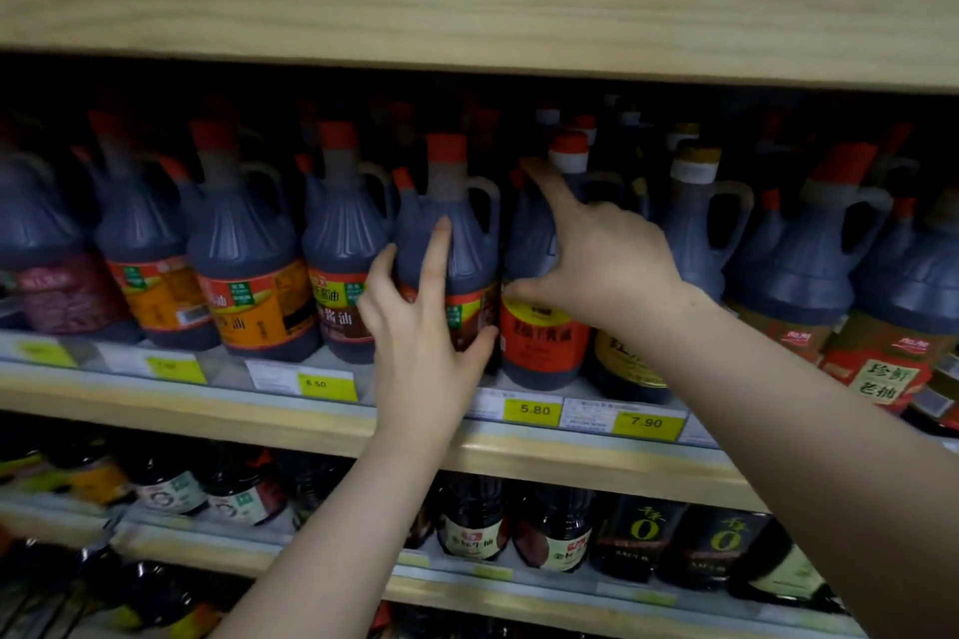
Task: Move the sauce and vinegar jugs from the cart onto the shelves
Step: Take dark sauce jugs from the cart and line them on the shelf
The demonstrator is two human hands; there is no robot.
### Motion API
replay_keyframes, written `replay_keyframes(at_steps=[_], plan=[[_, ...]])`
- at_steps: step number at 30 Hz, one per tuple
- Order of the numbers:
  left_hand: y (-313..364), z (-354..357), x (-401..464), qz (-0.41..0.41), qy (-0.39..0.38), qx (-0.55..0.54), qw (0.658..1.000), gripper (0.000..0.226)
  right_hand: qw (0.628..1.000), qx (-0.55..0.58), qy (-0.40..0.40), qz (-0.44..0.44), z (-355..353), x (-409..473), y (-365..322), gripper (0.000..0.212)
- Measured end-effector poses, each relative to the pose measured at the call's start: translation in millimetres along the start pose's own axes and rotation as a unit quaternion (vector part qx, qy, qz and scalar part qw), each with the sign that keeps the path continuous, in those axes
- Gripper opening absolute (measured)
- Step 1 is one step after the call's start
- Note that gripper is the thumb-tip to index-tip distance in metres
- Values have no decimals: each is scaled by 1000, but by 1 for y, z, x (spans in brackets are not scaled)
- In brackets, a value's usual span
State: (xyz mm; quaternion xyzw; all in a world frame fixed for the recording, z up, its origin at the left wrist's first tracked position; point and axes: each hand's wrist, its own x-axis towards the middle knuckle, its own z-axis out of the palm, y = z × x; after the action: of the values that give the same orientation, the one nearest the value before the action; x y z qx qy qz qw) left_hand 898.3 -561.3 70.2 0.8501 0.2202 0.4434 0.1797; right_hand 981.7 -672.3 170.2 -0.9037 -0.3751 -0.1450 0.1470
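**Fingers settle a soy sauce jug into the front row**

Fingers [435, 254] of the left hand [420, 327] are spread wide and laid against the front of a dark soy sauce jug [451, 244]: the forefinger runs straight up its ribbed shoulder toward twelve o'clock, another finger curves round its flank at nine o'clock, and the thumb hooks the label edge at about four o'clock. It reads as a loose steadying hold, not a tight grasp. The right hand [597, 265] has its fingers splayed too, the longest reaching to eleven o'clock toward the red-and-white cap of the red-labelled jug [545, 322] just to the three o'clock side, with the palm lying over that jug's shoulder. I cannot tell whether the palm actually presses on it or only covers it.

From the head view, the only one, the jug between the hands stands upright on the middle shelf [290, 410], its base near the front lip, touching or nearly touching the orange-labelled jug [337, 275] at nine o'clock. The cart is out of sight.

My judgement is that this is the placing step, nearly finished: the jug is on the shelf and being squared into the row. The next move seems to call for a small push toward twelve o'clock, label facing out, while the right hand holds the neighbour back, then a release and a turn back to the cart. A price tag [533, 410] reading 5.80 sits just below, at six o'clock.
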Motion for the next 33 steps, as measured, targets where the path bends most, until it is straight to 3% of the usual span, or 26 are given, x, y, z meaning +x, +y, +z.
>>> replay_keyframes(at_steps=[8, 13, 17, 19, 21, 24, 27, 33], plan=[[-2, -4, 2, 13, -2, 5, 1000, 99, 1000, 3, -13, -16, -7, -5, -1, 101], [-15, -24, -4, 42, -60, 11, 997, 104, 999, 26, -25, 7, -1, -20, 0, 106], [-55, -72, 17, 57, -12, 28, 998, 89, 992, -101, 74, -7, -17, -43, -19, 84], [-68, -81, 32, 59, -27, 43, 997, 85, 990, -89, 111, -26, -16, -41, -44, 72], [-70, -78, 41, 82, -60, 55, 993, 85, 993, -69, 83, -45, -4, -25, -67, 70], [-72, -67, 48, 102, -86, 75, 988, 89, 1000, -28, 6, 9, 17, -1, -87, 88], [-76, -58, 47, 115, -89, 131, 981, 99, 997, -56, 8, 52, 29, 7, -94, 100], [-95, -60, 51, 137, -69, 146, 977, 99, 997, -66, 2, 46, 26, 12, -100, 95]])
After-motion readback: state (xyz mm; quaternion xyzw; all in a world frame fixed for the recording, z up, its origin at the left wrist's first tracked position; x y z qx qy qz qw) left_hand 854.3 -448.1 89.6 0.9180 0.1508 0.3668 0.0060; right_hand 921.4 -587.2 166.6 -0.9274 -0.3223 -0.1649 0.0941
